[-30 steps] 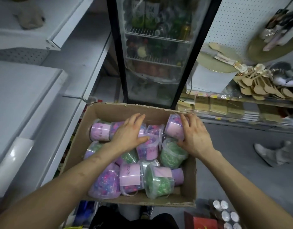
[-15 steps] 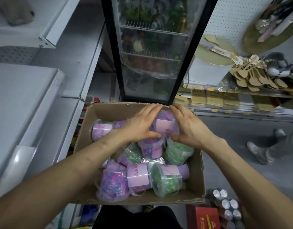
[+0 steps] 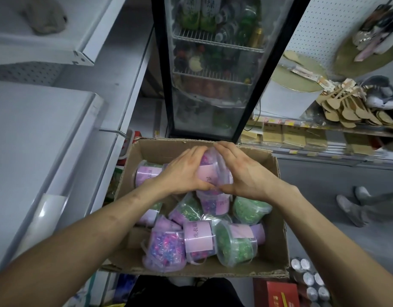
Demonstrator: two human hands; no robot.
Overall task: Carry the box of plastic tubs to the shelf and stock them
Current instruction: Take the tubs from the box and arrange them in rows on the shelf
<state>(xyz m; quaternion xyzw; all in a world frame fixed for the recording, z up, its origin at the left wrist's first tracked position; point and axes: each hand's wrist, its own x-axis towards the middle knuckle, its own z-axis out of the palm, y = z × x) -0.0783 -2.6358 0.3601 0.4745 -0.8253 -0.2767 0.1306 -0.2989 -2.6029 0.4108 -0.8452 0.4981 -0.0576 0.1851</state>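
An open cardboard box sits below me, holding several clear plastic tubs with pink labels, some filled with green bits, others with purple and pink. My left hand and my right hand cup one purple tub between them above the box's far half. The fingers of both hands curve round its sides, and the fingertips nearly meet over its top. Most of that tub is hidden by my hands.
White metal shelves run along the left. A glass-door drinks fridge stands straight ahead beyond the box. Wooden spoons and packets fill shelves at right. Cans and a red carton lie by the box's near right corner. Someone's shoes are at right.
My hands have come together from separate tubs onto one purple tub and raised it above the others in the box.
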